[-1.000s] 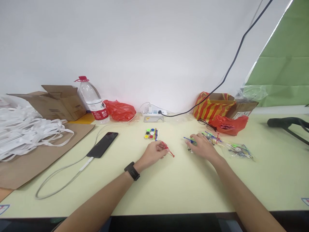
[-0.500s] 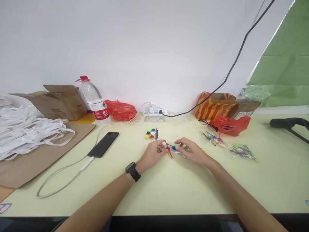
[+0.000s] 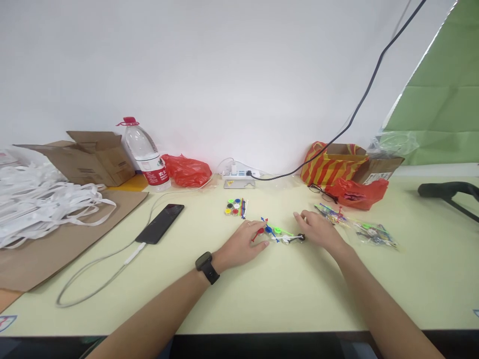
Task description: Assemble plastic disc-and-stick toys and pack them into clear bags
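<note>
Small plastic spinners with arrow-shaped pointers lie in a loose row on the table. My left hand point(image 3: 242, 245) is beside the row's left end, thumb and forefinger apart around the red spinner point(image 3: 260, 232); whether it touches it I cannot tell. Close to those fingertips is a blue spinner point(image 3: 268, 230). Further right lie a green spinner point(image 3: 277, 231), a white spinner point(image 3: 286, 239) and a black spinner point(image 3: 301, 237). My right hand point(image 3: 321, 232) hovers just beyond the black one, fingers loosely apart and holding nothing.
Behind the row, colored discs point(image 3: 232, 206) and thin sticks point(image 3: 243, 208) are grouped. Bagged parts point(image 3: 374, 235) lie to the right. A charging phone point(image 3: 160, 224), water bottle point(image 3: 151, 162) and white straps point(image 3: 52, 202) are at left; a power strip point(image 3: 241, 174) stands by the wall.
The red spinner has gone from my left fingers down into the row. My right hand has drawn away to the right, uncovering the green, white and black spinners.
</note>
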Tool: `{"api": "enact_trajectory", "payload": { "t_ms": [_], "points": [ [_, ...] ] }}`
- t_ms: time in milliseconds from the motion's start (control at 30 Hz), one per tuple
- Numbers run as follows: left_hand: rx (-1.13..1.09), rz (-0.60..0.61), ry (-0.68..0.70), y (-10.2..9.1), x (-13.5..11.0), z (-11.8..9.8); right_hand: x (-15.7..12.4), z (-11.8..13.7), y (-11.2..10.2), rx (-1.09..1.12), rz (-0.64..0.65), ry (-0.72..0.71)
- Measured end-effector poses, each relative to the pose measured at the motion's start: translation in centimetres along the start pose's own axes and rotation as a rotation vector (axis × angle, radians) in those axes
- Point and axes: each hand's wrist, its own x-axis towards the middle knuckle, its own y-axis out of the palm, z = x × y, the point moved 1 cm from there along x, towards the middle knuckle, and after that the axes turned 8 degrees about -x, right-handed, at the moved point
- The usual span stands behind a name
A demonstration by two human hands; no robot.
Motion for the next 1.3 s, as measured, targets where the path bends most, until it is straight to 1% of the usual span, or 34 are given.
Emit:
{"api": "enact_trajectory", "payload": {
  "t_ms": [100, 167, 267, 333, 400, 500, 567, 633, 700, 767, 833, 867, 1000, 1300],
  "points": [
    [-0.022, 0.031, 0.013, 0.1, -0.1, 0.0, -0.4, 1.2, -0.1, 0.192, 0.031, -0.137],
    [-0.035, 0.032, 0.023, 0.1, -0.1, -0.1, -0.9, 2.3, -0.2, 0.338, 0.07, -0.189],
    [-0.052, 0.026, 0.04, 0.0, -0.1, -0.5, -1.6, 3.7, -0.4, 0.586, 0.193, -0.221],
    [-0.062, 0.046, 0.051, 0.0, 0.0, -0.9, -2.0, 4.5, -0.4, 0.73, 0.263, -0.257],
    [-0.073, 0.072, 0.06, -0.1, 0.1, -1.4, -2.3, 5.2, -0.4, 0.834, 0.308, -0.306],
    [-0.084, 0.088, 0.064, -0.3, 0.2, -1.8, -2.5, 5.8, -0.3, 0.913, 0.333, -0.34],
    [-0.087, 0.084, 0.057, -0.3, 0.2, -1.9, -2.5, 5.8, -0.2, 0.909, 0.325, -0.344],
    [-0.088, 0.08, 0.049, -0.3, 0.2, -1.8, -2.3, 5.7, -0.1, 0.863, 0.291, -0.338],
    [-0.087, 0.083, 0.044, -0.3, 0.1, -1.7, -2.1, 5.3, 0.0, 0.785, 0.212, -0.328],
    [-0.089, 0.086, 0.039, -0.3, 0.1, -1.6, -1.9, 5.0, 0.2, 0.698, 0.099, -0.336],
    [-0.092, 0.09, 0.034, -0.3, 0.1, -1.6, -1.8, 4.8, 0.4, 0.626, 0.024, -0.379],
    [-0.093, 0.09, 0.032, -0.3, 0.0, -1.6, -1.8, 4.8, 0.5, 0.601, 0.01, -0.408],
    [-0.101, 0.076, 0.03, -0.2, -0.1, -1.5, -1.9, 4.9, 0.4, 0.577, 0.028, -0.501],
    [-0.096, 0.053, 0.028, -0.2, 0.1, -1.0, -2.4, 5.7, -0.6, 0.63, 0.132, -0.533]
  ]
}}
